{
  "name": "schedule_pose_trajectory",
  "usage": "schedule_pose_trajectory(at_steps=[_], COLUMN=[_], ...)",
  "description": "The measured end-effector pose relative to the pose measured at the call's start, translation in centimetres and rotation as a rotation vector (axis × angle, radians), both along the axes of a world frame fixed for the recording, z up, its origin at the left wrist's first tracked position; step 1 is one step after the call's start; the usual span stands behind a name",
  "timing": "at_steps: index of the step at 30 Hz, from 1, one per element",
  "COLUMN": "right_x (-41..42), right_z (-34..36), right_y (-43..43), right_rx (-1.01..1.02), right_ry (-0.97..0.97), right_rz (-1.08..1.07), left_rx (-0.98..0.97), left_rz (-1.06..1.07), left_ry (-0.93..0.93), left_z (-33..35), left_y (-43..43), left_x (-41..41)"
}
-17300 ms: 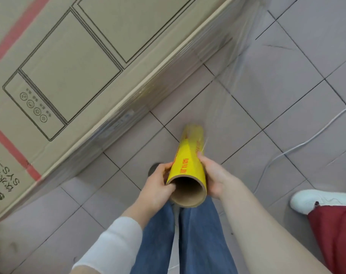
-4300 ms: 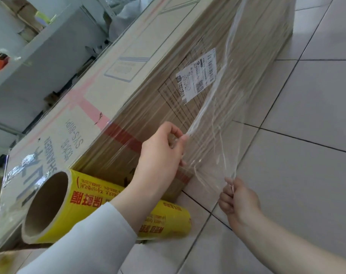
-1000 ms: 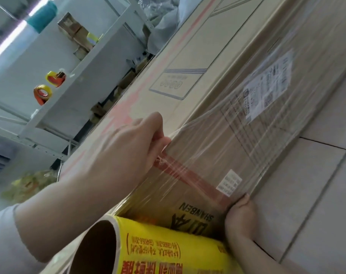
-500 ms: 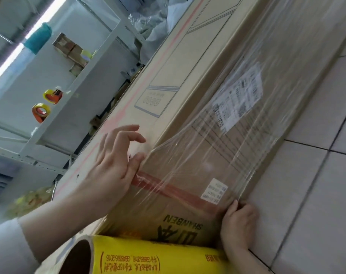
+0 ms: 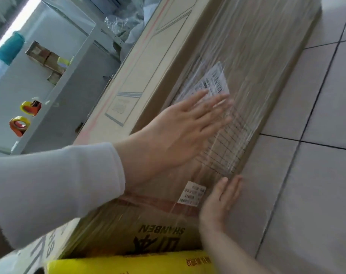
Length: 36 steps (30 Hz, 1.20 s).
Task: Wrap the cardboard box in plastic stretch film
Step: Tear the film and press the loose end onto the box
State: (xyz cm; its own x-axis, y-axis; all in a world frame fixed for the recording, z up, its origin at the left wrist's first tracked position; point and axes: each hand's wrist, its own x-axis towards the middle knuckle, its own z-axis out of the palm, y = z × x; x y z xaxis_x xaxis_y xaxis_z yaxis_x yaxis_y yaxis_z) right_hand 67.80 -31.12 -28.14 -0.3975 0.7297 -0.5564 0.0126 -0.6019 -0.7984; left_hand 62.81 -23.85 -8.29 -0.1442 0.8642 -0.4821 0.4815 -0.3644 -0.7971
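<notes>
Long brown cardboard box [image 5: 257,46] rests on tiled floor [image 5: 316,175], its side under clear stretch film [image 5: 239,139]. Your left hand [image 5: 180,133] and right hand [image 5: 221,200] press flat, grasping nothing. Film likely clingy, tearable: smooth with palms.

I could read just one word, SHANBEN, printed upside down in black on the side of the cardboard box [image 5: 168,46], at six o'clock. The white label [image 5: 215,84] at one o'clock, the small sticker [image 5: 191,193] and the red print on the yellow film roll [image 5: 128,264] were too blurry to read.
</notes>
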Motion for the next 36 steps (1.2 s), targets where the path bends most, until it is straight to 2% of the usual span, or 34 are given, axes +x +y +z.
schedule_pose_trajectory(at_steps=[2,6,10,13,16,19,23,28,33,36], right_x=[-1.7,-3.7,-1.6,-1.9,-4.6,-5.9,-4.4,-4.8,-8.1,-8.3], right_z=[1.1,1.5,0.6,0.3,1.2,2.2,2.1,1.6,1.7,1.5], right_y=[-0.8,-2.0,-1.0,2.0,4.2,4.0,4.9,11.0,13.6,13.1], right_rx=[0.103,0.225,0.117,0.085,0.12,0.146,0.079,0.097,0.092,0.086], right_ry=[0.01,-0.025,0.061,0.0,-0.023,-0.017,0.035,0.028,0.014,0.035], right_rz=[0.017,-0.032,-0.079,-0.133,-0.021,0.0,-0.045,-0.09,0.053,-0.007], left_rx=[-0.089,-0.12,-0.031,-0.029,-0.059,-0.114,-0.12,-0.039,-0.036,-0.06], left_rz=[0.03,0.12,0.03,-0.009,0.008,0.096,0.17,0.002,0.084,0.106], left_ry=[0.141,0.183,0.075,0.045,0.136,0.234,0.18,0.058,0.196,0.208], left_z=[0.4,0.1,-0.8,-2.1,-2.2,-2.4,-2.9,-4.8,-5.0,-4.9], left_y=[0.1,0.3,2.2,7.2,11.3,11.0,12.2,17.9,18.7,18.6], left_x=[-1.2,-1.2,0.0,0.0,-2.4,-4.9,-3.4,-2.4,-7.5,-6.9])
